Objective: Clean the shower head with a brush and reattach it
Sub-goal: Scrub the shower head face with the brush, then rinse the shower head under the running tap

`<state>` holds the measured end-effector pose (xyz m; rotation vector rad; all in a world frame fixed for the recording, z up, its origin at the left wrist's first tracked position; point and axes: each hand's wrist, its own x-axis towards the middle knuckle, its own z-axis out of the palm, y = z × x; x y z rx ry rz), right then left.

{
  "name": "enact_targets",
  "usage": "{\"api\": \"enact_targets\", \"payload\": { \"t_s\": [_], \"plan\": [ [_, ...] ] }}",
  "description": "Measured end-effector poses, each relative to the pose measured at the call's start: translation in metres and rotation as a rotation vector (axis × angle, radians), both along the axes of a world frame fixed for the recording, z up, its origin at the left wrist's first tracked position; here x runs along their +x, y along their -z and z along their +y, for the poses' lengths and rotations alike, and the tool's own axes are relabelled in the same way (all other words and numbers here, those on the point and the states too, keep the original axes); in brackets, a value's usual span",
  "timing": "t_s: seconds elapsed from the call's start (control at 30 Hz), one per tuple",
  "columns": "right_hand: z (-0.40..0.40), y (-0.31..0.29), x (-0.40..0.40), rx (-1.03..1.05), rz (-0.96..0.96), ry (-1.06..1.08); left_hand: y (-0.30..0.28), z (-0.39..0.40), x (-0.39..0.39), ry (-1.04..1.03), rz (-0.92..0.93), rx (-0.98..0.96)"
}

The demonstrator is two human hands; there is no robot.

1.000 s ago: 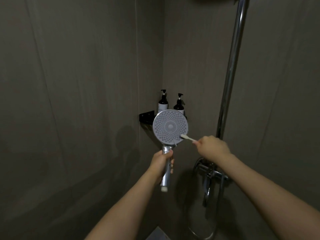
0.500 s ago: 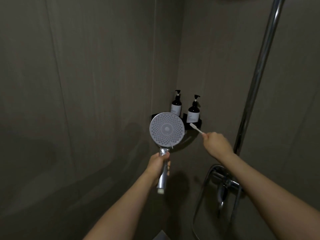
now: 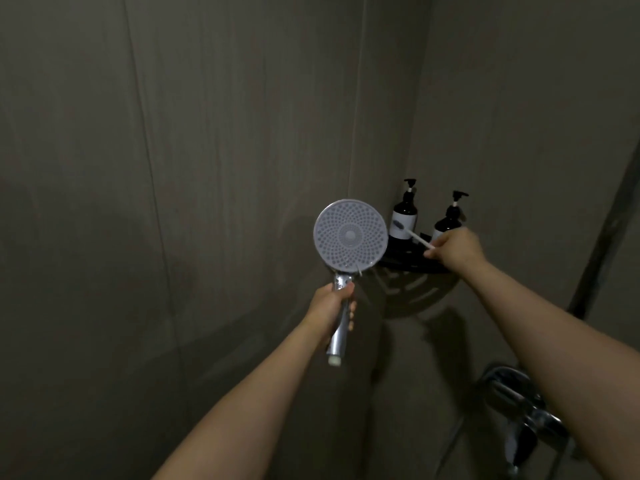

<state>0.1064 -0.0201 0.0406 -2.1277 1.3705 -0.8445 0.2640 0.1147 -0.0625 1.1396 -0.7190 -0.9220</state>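
One shower head (image 3: 350, 234), one brush (image 3: 412, 234), two pump bottles (image 3: 403, 216) (image 3: 449, 221), one corner shelf (image 3: 408, 265), one tap (image 3: 526, 410).

Both arms outstretched, left hand (image 3: 330, 304) and right hand (image 3: 456, 250) gripping.

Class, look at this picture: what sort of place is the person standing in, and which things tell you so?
Most likely a bathroom shower stall: a shower head is held up, two pump bottles stand on a corner shelf, and a chrome tap sits on the wall.
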Motion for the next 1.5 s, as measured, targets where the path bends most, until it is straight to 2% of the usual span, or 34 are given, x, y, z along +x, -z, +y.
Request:
{"api": "enact_targets", "payload": {
  "t_s": [0.1, 0.17, 0.33, 0.53, 0.77, 1.1, 1.27, 1.5],
  "plan": [
    [-0.036, -0.001, 0.020, 0.020, -0.166, -0.039, -0.003, -0.027, 0.010, -0.049, -0.004, -0.018],
    [-0.066, 0.000, 0.039, 0.051, -0.198, -0.056, -0.002, -0.048, 0.016, -0.091, 0.016, -0.027],
    [-0.134, 0.007, 0.087, 0.198, -0.017, -0.097, -0.001, -0.097, 0.027, -0.173, 0.059, -0.032],
    [-0.181, 0.034, 0.115, 0.219, -0.002, -0.117, 0.000, -0.127, 0.042, -0.249, 0.057, -0.031],
    [-0.187, 0.050, 0.108, 0.345, 0.023, -0.157, 0.003, -0.135, 0.049, -0.323, 0.039, -0.015],
    [-0.178, 0.049, 0.099, 0.229, 0.168, -0.089, 0.000, -0.132, 0.038, -0.292, 0.024, -0.007],
    [-0.161, 0.038, 0.106, 0.300, 0.303, -0.083, 0.002, -0.125, 0.038, -0.289, 0.024, 0.008],
    [-0.153, 0.036, 0.105, 0.284, 0.322, -0.063, 0.003, -0.117, 0.034, -0.265, 0.031, -0.004]
  ]
}}
